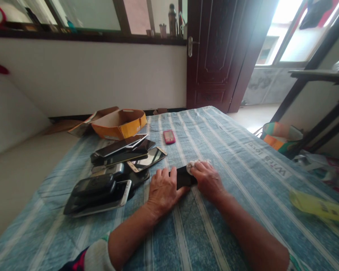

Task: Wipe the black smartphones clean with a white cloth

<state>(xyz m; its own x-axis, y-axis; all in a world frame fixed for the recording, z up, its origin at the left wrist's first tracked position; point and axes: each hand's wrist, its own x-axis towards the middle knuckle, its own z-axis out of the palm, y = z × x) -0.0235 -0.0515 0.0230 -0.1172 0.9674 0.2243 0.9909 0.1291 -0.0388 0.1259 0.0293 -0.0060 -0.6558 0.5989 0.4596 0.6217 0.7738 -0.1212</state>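
Observation:
A black phone point(184, 176) lies flat on the blue striped cloth point(203, 233) in the middle of the table. My left hand point(164, 190) presses down on its left end, fingers flat over it. My right hand point(207, 178) is closed on a small white wipe point(194, 164) and rests on the phone's right end. Left of my hands lies a pile of several dark phones point(115, 169), some stacked on each other.
An orange cardboard box point(120, 124) sits open at the table's far left. A small pink phone point(169, 136) lies alone beyond my hands. A yellow-green bottle point(319, 207) lies at the right edge. A dark door point(214, 52) stands behind the table.

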